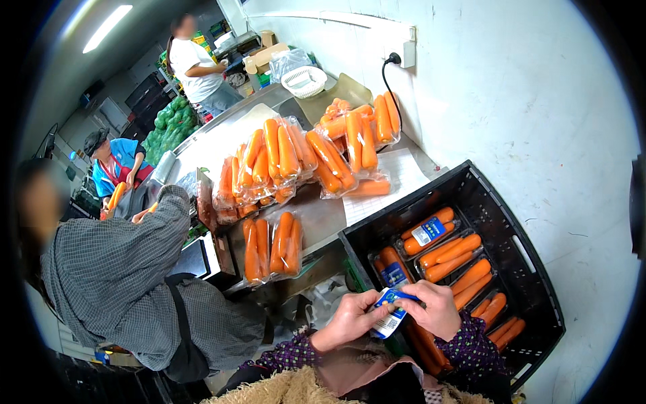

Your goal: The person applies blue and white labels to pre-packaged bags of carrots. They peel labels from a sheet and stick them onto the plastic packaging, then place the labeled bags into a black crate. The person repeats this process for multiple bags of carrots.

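Note:
Over the near edge of a black plastic crate (pixel 542 269), my left hand (pixel 351 319) and my right hand (pixel 436 310) meet at a blue-and-white label (pixel 387 326). Both hands have their fingers closed on it; whether it is one label or a small stack I cannot tell. Inside the crate lie several wrapped carrot packs (pixel 449 258). One labelled pack (pixel 428 231) rests near the far side, and another blue-labelled pack (pixel 393 272) sits by the left wall. Carrots just below my hands (pixel 425 347) are partly covered by my right forearm.
Left of the crate, a metal table (pixel 321 219) bears a heap of wrapped carrots (pixel 272 158) and a white sheet (pixel 397 176). A co-worker in grey (pixel 128 289) stands close on my left. Two other people are farther back. A white wall (pixel 511 101) rises at the right.

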`<state>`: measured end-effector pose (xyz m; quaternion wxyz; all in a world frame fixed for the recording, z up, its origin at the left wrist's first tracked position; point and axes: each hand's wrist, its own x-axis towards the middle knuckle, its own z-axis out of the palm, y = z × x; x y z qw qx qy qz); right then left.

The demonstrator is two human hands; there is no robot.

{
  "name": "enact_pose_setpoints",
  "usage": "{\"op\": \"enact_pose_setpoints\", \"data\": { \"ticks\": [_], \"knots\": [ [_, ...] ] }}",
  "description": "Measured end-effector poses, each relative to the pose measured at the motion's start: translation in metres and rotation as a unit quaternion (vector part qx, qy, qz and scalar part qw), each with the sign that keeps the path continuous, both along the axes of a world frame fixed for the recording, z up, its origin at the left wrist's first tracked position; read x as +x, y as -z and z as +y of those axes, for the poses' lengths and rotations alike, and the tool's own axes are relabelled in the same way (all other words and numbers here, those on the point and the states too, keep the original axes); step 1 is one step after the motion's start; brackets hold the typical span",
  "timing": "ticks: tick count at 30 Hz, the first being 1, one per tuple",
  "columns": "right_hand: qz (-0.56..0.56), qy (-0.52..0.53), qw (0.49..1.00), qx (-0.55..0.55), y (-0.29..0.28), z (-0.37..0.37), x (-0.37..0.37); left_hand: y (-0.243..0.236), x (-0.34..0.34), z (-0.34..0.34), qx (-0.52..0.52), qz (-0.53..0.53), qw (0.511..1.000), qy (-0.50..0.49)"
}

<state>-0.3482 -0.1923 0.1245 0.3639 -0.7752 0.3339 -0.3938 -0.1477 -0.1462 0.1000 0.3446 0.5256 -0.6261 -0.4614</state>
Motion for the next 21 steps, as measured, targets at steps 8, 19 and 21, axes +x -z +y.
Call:
{"op": "enact_pose_setpoints", "data": {
  "ticks": [8,19,21],
  "knots": [
    [-0.126,0.359,0.918,0.115,0.008,-0.094,-0.150,-0.001,-0.001,0.032,0.127,0.064,0.988,-0.062],
    [0.048,0.367,0.912,0.175,0.212,-0.111,-0.124,-0.005,-0.008,0.018,0.061,0.045,0.997,-0.004],
    [0.097,0.389,0.901,0.165,0.220,-0.116,-0.121,-0.001,-0.007,0.016,0.048,0.040,0.998,0.001]
  ]
}}
